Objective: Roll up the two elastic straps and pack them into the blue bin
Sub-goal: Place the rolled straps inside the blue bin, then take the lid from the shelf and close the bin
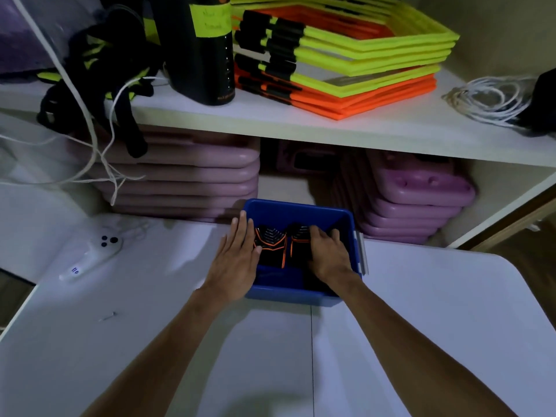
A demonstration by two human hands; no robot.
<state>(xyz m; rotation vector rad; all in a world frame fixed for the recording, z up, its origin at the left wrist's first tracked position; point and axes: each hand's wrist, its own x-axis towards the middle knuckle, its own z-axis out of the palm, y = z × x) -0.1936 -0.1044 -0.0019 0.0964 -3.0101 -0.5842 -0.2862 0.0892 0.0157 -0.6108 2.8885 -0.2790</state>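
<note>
1. The blue bin (296,212) is seen to be smooth moulded plastic with a faint sheen.
2. The two rolled straps (270,242) are shown as black woven cloth, edged in orange.
3. The worktop (421,311) is presented as a smooth, matt white laminate.
4. The stacked purple pads (186,176) are finished smooth and slightly glossy, like foam or soft plastic.
5. The neon frames (361,55) are rendered in matt plastic with black sleeves.

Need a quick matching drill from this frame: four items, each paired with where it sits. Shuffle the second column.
1. rolled straps
2. white remote
3. hexagon frames
4. purple pads

A. stacked under the shelf
B. inside the blue bin
C. stacked on top of the shelf
D. on the white table, left of the bin

Pairs: 1-B, 2-D, 3-C, 4-A
</note>
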